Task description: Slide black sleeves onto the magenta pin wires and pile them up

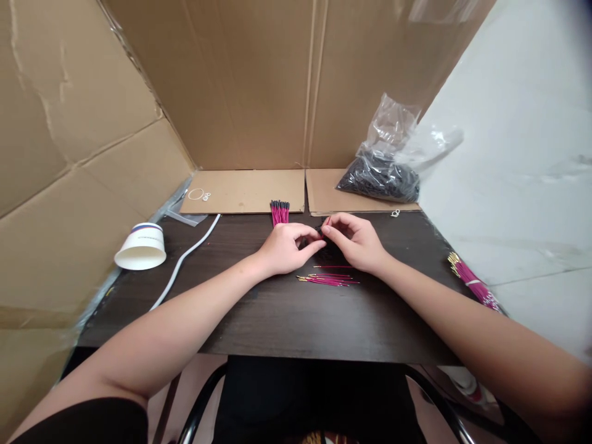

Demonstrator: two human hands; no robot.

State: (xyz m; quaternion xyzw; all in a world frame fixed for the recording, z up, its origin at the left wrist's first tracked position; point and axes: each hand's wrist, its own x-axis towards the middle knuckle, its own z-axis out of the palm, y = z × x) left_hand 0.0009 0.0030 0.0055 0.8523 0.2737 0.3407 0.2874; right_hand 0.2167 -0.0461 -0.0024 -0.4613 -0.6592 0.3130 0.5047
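My left hand [291, 248] and my right hand [357, 242] meet above the dark table, fingertips close together. Both pinch at a thin magenta wire [322, 235], mostly hidden by the fingers. Beneath them lies a heap of small black pieces [329, 251], partly covered by my hands. Just in front, one magenta wire [333, 266] lies apart from a loose row of magenta wires [327, 280] with gold-coloured ends pointing left. Behind my left hand is a bunch of magenta wires with black ends [280, 211].
A clear bag of black pieces [382, 176] sits on cardboard at the back right. A banded bundle of magenta wires [474, 282] lies at the right edge. A white paper cup [141, 248] and a grey-white cable [187, 254] are at left. Cardboard walls [240, 86] enclose the back and left.
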